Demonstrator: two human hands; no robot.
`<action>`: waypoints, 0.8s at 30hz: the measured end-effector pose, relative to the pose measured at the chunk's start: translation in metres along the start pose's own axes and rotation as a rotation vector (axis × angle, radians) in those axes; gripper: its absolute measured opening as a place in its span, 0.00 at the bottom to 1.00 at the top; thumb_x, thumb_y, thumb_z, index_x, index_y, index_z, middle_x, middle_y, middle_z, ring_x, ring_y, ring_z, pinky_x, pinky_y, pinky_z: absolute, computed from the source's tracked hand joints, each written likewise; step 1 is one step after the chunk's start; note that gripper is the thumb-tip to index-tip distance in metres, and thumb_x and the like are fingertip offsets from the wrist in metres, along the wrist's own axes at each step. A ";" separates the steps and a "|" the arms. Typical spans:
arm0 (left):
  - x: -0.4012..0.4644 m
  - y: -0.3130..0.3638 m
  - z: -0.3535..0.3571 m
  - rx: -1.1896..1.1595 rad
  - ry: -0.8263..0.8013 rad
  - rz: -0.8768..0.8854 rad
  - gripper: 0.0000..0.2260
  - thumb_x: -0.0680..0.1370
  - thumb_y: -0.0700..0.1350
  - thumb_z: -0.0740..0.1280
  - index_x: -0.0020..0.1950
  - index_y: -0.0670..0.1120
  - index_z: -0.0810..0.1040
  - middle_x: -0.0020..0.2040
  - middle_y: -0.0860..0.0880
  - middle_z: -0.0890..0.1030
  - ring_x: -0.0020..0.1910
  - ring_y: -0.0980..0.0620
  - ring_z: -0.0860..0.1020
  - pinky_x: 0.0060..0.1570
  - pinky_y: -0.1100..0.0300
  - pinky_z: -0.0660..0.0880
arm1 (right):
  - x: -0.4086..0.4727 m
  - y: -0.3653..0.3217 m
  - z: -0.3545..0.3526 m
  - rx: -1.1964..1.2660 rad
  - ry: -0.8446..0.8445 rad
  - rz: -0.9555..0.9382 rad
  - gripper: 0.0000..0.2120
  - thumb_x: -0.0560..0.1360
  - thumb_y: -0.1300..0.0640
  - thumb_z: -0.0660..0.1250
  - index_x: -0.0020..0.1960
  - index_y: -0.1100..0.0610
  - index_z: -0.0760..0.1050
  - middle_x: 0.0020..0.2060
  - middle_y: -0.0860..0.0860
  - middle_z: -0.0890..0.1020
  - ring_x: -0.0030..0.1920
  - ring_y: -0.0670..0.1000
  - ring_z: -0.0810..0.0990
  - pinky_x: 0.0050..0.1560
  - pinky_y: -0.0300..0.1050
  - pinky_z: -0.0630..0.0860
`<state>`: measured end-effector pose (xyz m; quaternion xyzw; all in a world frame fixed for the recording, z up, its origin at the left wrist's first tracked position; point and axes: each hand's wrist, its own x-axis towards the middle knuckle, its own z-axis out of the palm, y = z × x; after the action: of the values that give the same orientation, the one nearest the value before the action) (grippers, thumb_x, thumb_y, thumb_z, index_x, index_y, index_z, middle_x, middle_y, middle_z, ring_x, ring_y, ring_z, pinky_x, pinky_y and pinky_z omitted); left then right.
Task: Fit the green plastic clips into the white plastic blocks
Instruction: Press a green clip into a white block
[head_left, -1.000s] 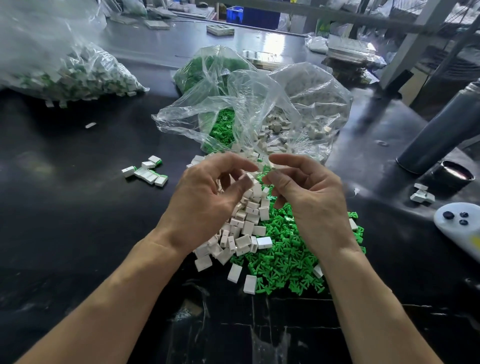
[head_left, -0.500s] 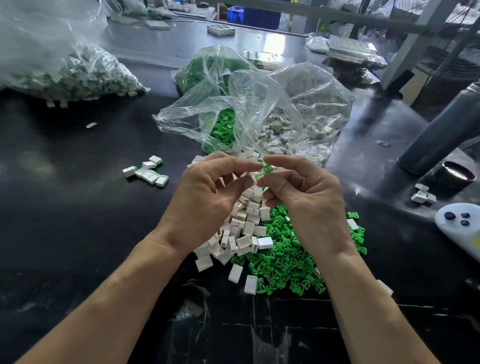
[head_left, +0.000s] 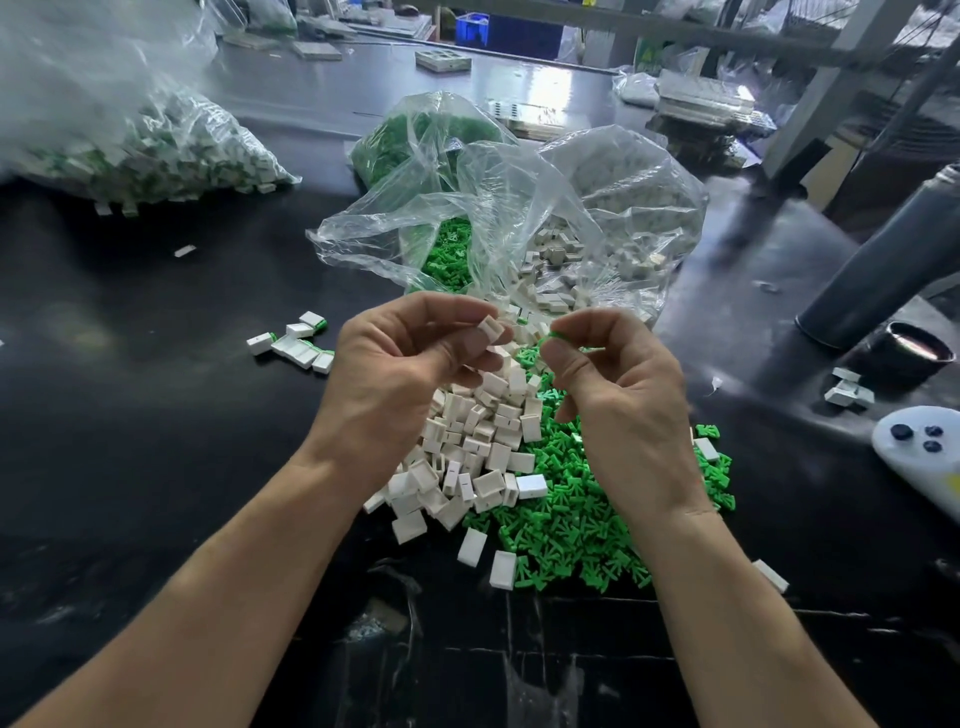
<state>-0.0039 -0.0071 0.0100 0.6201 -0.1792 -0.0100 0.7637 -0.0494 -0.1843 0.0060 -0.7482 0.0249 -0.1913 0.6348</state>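
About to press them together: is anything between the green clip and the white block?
Nothing visible. The left hand pinches the white block, the right hand pinches the green clip, with only open air between them.

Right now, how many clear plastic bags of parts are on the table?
3: a bag of assembled blocks far left, a bag of green clips at centre back, a bag of white blocks beside it. Others may lie hidden behind.

White plastic block (head_left: 490, 329): small, hollow, open side showing, pinched at the left hand's (head_left: 400, 374) fingertips above the piles. Green plastic clip (head_left: 557, 336): mostly hidden, pinched by the right hand (head_left: 618, 395), just apart from the block. Loose white blocks (head_left: 467, 457): heap on the black table. Loose green clips (head_left: 571, 525): heap touching its right side. Assembled pieces (head_left: 298, 347): small cluster to the left.
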 end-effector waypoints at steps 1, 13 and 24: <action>0.000 0.000 0.000 -0.006 -0.010 0.007 0.09 0.75 0.41 0.73 0.54 0.41 0.83 0.50 0.43 0.88 0.43 0.46 0.86 0.43 0.58 0.82 | 0.000 0.000 0.000 -0.002 0.001 -0.002 0.05 0.78 0.57 0.74 0.52 0.48 0.80 0.43 0.46 0.83 0.40 0.49 0.79 0.41 0.39 0.77; -0.003 0.002 0.004 0.013 -0.061 0.086 0.06 0.77 0.32 0.71 0.53 0.35 0.83 0.50 0.41 0.87 0.47 0.46 0.84 0.45 0.58 0.81 | -0.003 -0.007 0.003 0.078 -0.004 0.001 0.05 0.77 0.63 0.74 0.51 0.56 0.81 0.41 0.52 0.84 0.35 0.46 0.79 0.33 0.36 0.77; -0.003 0.002 0.003 0.072 -0.061 0.129 0.09 0.76 0.29 0.70 0.51 0.40 0.84 0.47 0.48 0.87 0.45 0.53 0.82 0.41 0.59 0.78 | -0.002 -0.007 0.002 0.240 -0.001 -0.019 0.06 0.77 0.65 0.73 0.53 0.60 0.81 0.36 0.53 0.83 0.32 0.49 0.79 0.33 0.39 0.78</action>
<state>-0.0076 -0.0085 0.0117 0.6337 -0.2422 0.0265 0.7342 -0.0516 -0.1803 0.0121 -0.6672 -0.0054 -0.1986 0.7179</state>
